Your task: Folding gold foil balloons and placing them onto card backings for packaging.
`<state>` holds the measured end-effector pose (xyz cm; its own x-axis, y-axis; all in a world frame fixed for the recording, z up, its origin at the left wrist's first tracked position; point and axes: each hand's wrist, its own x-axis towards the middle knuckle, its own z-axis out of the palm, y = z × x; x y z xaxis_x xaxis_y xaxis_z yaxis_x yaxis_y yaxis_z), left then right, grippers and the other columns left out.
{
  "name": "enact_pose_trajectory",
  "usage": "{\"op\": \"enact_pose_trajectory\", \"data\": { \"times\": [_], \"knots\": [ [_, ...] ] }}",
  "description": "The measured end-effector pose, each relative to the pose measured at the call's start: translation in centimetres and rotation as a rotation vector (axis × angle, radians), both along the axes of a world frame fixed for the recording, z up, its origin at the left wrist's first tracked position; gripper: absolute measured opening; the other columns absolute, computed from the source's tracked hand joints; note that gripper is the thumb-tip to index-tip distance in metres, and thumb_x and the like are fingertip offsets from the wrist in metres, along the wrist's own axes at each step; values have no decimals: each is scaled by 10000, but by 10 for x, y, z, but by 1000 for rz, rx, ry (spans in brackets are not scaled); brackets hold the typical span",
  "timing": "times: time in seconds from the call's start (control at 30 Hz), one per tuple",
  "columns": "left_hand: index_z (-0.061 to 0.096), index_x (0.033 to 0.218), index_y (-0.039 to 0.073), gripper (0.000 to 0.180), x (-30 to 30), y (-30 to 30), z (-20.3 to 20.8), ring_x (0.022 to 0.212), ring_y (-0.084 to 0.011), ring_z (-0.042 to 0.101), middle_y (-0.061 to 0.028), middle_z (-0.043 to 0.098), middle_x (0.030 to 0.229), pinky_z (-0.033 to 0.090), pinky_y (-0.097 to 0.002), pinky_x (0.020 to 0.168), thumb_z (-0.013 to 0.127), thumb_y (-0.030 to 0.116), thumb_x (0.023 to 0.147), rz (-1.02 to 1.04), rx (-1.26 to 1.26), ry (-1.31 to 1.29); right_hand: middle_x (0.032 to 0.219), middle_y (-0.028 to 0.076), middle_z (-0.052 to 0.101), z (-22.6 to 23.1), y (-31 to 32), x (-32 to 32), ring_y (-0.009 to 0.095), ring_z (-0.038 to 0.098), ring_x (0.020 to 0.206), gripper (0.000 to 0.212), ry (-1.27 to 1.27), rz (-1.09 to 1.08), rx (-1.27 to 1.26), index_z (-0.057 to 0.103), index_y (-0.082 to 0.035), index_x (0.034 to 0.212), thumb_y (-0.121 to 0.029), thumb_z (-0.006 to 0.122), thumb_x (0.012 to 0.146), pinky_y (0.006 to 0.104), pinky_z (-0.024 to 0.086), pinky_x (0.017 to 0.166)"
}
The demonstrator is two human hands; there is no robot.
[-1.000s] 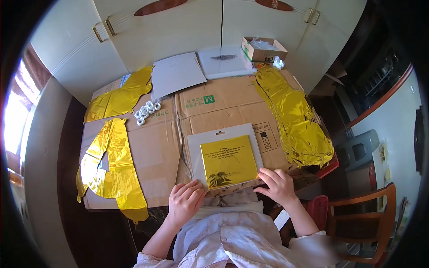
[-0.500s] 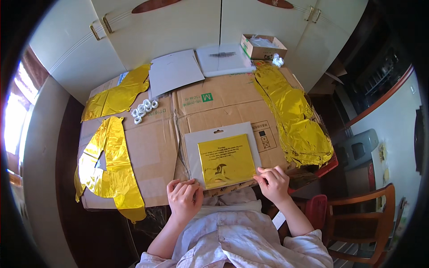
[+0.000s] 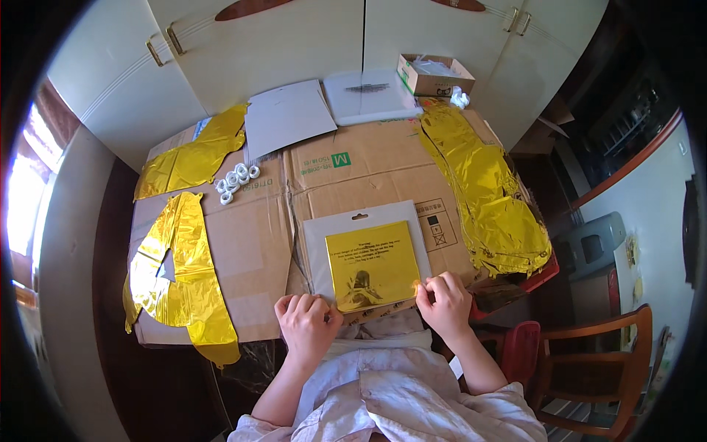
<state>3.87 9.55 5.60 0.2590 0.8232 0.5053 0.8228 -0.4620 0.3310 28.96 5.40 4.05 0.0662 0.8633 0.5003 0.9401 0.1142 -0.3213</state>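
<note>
Before me lies a flat clear plastic bag (image 3: 316,243) with a pale backing card, a hang slot at its far edge and a folded gold foil sheet (image 3: 372,258) inside. Dark print shows on its front. My right hand (image 3: 446,300) pinches the bag's near right edge between thumb and fingers. At the near left corner, my left hand (image 3: 305,324) has its fingers curled and closed; whatever sits between the fingertips is too small to make out. The bag rests on a cardboard sheet (image 3: 353,180) covering the table.
Flat gold foil balloons lie at left (image 3: 206,272), far left (image 3: 195,162) and right (image 3: 482,191). White tape rolls (image 3: 238,177) cluster near pale cards (image 3: 287,118). Behind stand a clear plastic stack (image 3: 368,99) and an open box (image 3: 436,76). A wooden chair (image 3: 626,368) is at right.
My right hand has shifted slightly left and inward along the bag's edge. My left hand has turned a little toward the corner, its fingers more curled. The bag has barely moved.
</note>
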Motion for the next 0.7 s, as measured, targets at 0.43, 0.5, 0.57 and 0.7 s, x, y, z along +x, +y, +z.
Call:
{"op": "enact_pose_trajectory", "data": {
  "times": [0.43, 0.5, 0.57, 0.7],
  "knots": [
    [563, 864, 90, 185, -7, -1, -4, 749, -249, 574, -69, 544, 787, 432, -402, 768, 653, 45, 708, 62, -98, -30, 1090, 149, 536, 10, -2, -7, 340, 583, 967, 357, 85, -36, -65, 538, -35, 1134, -5, 628, 790, 402, 511, 800],
    [564, 895, 92, 199, -5, -2, -3, 760, -250, 577, -72, 548, 814, 433, -404, 777, 644, 42, 719, 45, -81, 1, 1092, 145, 536, 5, -3, -5, 345, 582, 966, 328, 88, -51, -77, 550, -48, 1129, 16, 596, 810, 415, 511, 797],
    [566, 915, 94, 208, -4, -4, -1, 777, -249, 578, -72, 552, 838, 433, -404, 782, 638, 42, 726, 35, -76, 31, 1087, 144, 538, 3, -4, 0, 350, 581, 967, 311, 52, -85, -99, 564, -59, 1120, 31, 570, 822, 425, 510, 796],
    [593, 930, 94, 215, -5, -5, 7, 825, -249, 596, -65, 573, 867, 441, -402, 775, 631, 21, 732, 20, -98, 63, 1040, 133, 555, 3, -8, 28, 346, 589, 945, 304, -79, -168, -98, 598, -86, 1085, 27, 553, 807, 428, 526, 754]
  ]
}}
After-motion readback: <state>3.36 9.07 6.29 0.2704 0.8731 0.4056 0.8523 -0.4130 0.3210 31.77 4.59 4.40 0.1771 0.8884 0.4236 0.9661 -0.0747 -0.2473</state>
